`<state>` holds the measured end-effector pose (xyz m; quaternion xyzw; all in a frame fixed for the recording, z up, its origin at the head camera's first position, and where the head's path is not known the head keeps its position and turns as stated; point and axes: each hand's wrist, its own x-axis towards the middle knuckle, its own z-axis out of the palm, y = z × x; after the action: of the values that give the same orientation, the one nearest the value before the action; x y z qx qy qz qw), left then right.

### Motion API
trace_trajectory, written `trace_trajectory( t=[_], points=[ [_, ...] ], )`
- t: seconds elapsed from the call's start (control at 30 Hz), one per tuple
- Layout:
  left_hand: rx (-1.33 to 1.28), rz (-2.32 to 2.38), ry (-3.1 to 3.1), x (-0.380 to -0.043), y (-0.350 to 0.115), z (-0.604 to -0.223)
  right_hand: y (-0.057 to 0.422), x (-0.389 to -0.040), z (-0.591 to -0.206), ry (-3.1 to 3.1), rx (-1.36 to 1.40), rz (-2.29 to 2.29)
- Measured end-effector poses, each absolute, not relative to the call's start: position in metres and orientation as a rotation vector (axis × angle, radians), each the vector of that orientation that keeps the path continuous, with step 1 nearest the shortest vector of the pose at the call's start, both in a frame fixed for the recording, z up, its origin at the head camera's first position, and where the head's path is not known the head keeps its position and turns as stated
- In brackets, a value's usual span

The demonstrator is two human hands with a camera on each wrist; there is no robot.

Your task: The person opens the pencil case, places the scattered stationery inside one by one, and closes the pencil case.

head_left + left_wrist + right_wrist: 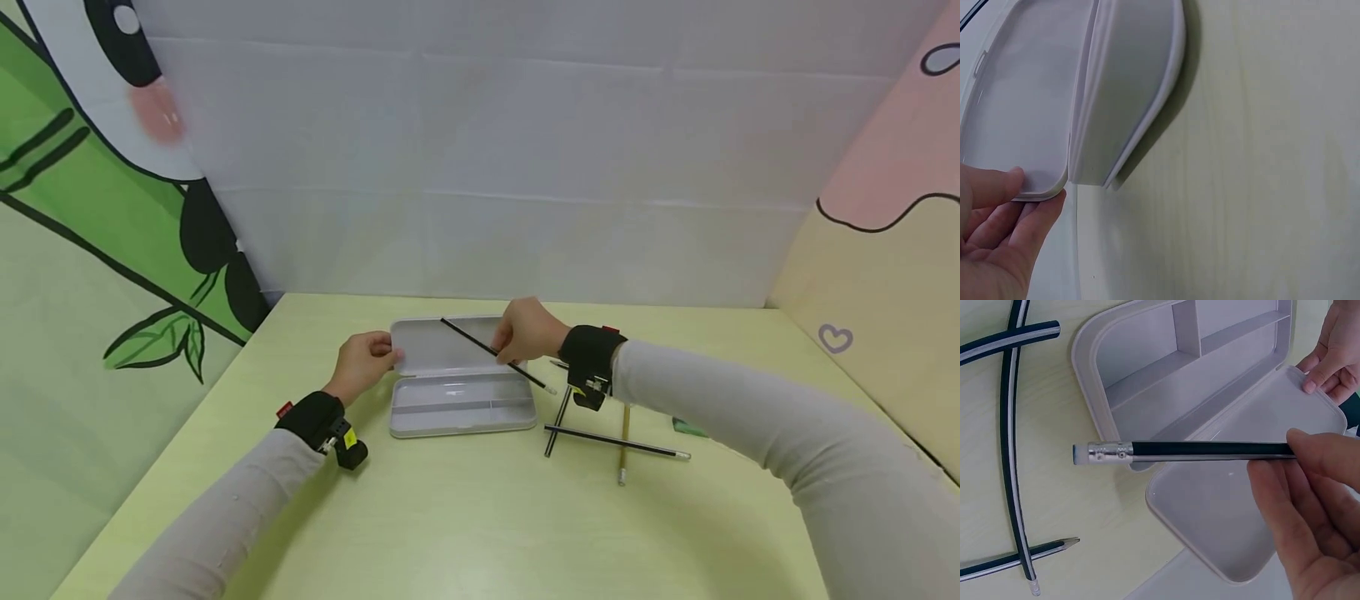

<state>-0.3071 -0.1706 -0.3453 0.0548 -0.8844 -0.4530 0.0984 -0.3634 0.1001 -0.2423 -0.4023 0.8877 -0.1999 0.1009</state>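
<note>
The right hand (527, 332) is pinching a striped pencil (1197, 450) between thumb and fingers, holding it slantwise above the open case. The pencil's eraser end (1100, 453) is pointing toward the loose pencils' side. The left hand (363, 364) is gripping the lid (1029, 106) at its outer corner, the thumb pressing on the inner face and the fingers lying behind. Below the lid, the tray (435, 422) is resting on the table (450, 533), its dividers showing.

Right of the tray, another striped pencil (652, 448) is lying across a dark pencil (556, 429) and a yellow pencil (624, 458). One more dark tip is showing near the right wrist. Farther right, a green thing (687, 427) is lying partly hidden by the sleeve (697, 396); what it is, I cannot tell. Black bands (591, 357) are circling both wrists. Behind the table a pale sheet (480, 167) is hanging, and painted walls are flanking it.
</note>
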Motion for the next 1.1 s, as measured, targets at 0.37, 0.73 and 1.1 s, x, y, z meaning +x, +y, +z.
trace_trajectory(
  t=[0.37,0.73,1.1],
  points=[
    [0.221,-1.337,-2.609,-0.309,-0.170,-0.350,0.091,-0.373,-0.252,2.602,-1.472,-0.515],
    [0.242,-1.347,-2.594,-0.314,-0.165,-0.348,0.076,-0.382,-0.258,2.544,-1.518,-0.504],
    [0.276,-1.320,-2.598,-0.320,-0.160,-0.342,0.071,-0.389,-0.270,2.506,-1.577,-0.523]
  ],
)
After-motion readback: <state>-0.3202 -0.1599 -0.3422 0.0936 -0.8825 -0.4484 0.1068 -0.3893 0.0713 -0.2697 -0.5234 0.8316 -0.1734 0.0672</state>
